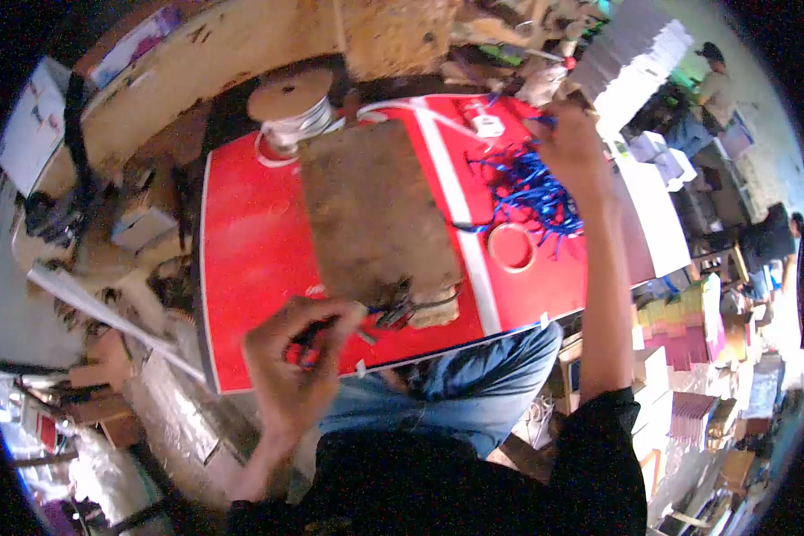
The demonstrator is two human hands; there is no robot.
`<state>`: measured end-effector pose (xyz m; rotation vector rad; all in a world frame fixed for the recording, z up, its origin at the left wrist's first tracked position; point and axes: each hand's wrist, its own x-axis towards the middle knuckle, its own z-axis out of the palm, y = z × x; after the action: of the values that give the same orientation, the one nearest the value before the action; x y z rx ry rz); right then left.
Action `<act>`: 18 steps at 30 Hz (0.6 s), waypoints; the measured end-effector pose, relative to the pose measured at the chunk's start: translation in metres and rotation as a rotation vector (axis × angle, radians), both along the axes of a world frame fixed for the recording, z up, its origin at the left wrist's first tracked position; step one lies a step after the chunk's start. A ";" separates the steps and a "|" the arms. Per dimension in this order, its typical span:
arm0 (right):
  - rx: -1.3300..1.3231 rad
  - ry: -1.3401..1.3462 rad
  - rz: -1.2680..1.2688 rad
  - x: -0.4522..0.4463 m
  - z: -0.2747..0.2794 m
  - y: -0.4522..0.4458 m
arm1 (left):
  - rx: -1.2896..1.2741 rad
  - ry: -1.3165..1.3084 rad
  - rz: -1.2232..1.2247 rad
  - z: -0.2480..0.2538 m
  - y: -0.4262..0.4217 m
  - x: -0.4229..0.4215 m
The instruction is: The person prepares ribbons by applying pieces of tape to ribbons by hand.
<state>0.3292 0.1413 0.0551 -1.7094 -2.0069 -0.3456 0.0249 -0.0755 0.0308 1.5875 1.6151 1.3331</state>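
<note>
My left hand (295,357) is closed in a pinch near the front edge of the red board (255,259). Something dark with a touch of red shows inside its curled fingers, too blurred to name. At the far right, my right hand (570,147) is also closed, above the top of a tangled heap of shiny blue ribbon strips (536,192). A bluish bit shows by its fingertips, but I cannot make out what they hold. Between the hands lies a worn brown slab (375,205), with small dark metal pieces (397,304) at its near end.
A spool of white ribbon (295,107) stands at the board's back left. A tape ring (512,247) lies beside the blue heap, and a small white tag (486,125) lies behind it. Stacked paper and boxes (665,165) fill the right side. Other people (713,85) are farther off.
</note>
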 end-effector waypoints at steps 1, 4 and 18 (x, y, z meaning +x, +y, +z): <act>0.248 0.036 0.096 -0.006 0.000 -0.007 | 0.004 -0.066 -0.031 0.001 -0.013 0.002; 0.071 0.493 0.221 -0.058 0.022 -0.115 | -0.105 -0.245 -0.074 0.000 -0.038 0.008; -0.418 1.139 0.223 -0.075 -0.076 -0.263 | -0.293 -0.046 -0.164 -0.038 -0.065 0.027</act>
<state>0.2538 -0.1218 -0.0204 -1.3353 -1.3685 0.9751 0.0514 -0.1405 -0.0075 1.4649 1.5356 0.9908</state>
